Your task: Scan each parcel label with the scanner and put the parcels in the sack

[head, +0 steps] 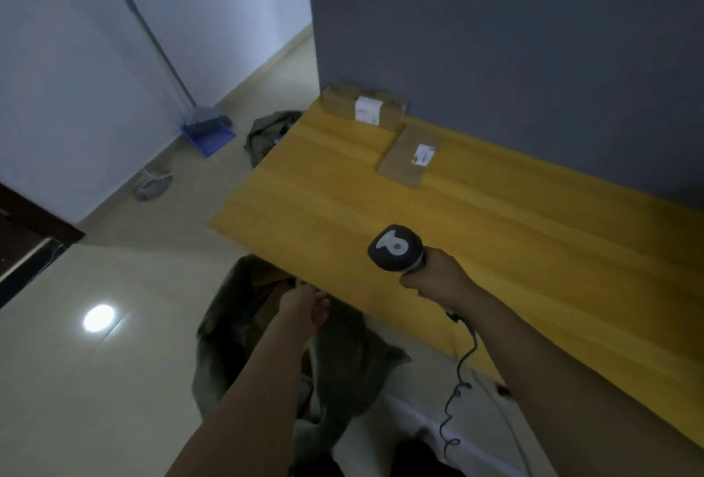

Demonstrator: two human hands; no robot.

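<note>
Right grip (438, 280) clenched round black corded scanner (396, 250). Left grip (304, 305) at grey fabric sack (343, 358) mouth, closure indeterminate. Brown cardboard box (362, 105) and flat brown parcel (409, 156) lie far on yellow wooden bench (495, 248). Risk: coiled cord snagging mid-reach.

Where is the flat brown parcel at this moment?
Head view: the flat brown parcel lies on the yellow table by the grey wall, just right of the thicker parcel.

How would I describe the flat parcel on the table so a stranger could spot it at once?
Find the yellow table against the grey wall and look at its far left corner. Of the two brown parcels there, the flat parcel is the nearer one, thin, unlike the taller box behind it.
</note>
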